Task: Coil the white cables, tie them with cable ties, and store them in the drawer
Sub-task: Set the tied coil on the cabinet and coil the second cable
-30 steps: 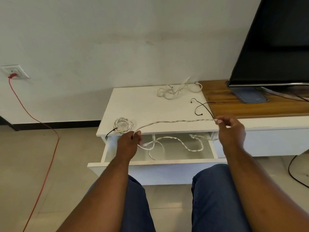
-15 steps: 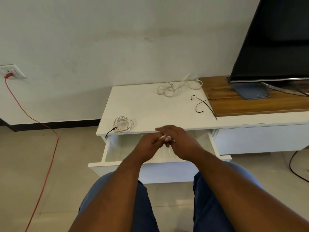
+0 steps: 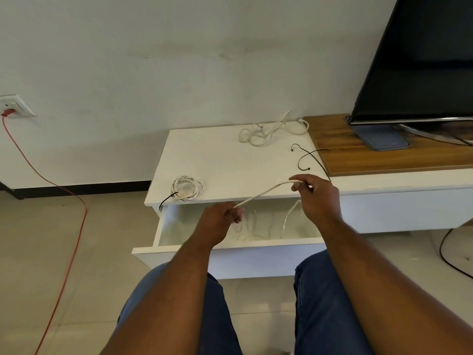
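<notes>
A white twisted cable (image 3: 261, 194) stretches between my two hands above the open drawer (image 3: 230, 248). My left hand (image 3: 220, 221) grips one part of it near the cabinet's front edge. My right hand (image 3: 316, 198) pinches it higher up and to the right, and the rest hangs down blurred into the drawer. A coiled white cable (image 3: 186, 188) bound with a black tie lies at the front left of the white cabinet top (image 3: 225, 160). A loose white cable (image 3: 268, 130) lies at the back. Two black cable ties (image 3: 307, 157) lie at the right of the top.
A television (image 3: 419, 62) stands on the wooden shelf (image 3: 384, 155) at the right, with a blue flat object (image 3: 384, 140) under it. A red cord (image 3: 64, 201) runs from a wall socket (image 3: 14, 107) across the floor. A black cable (image 3: 450, 254) loops on the floor at right.
One second ago the cable was stretched wide between my hands. Half a second ago the hands met over the drawer. Now they have parted again, the right hand moving up and right with the cable.
</notes>
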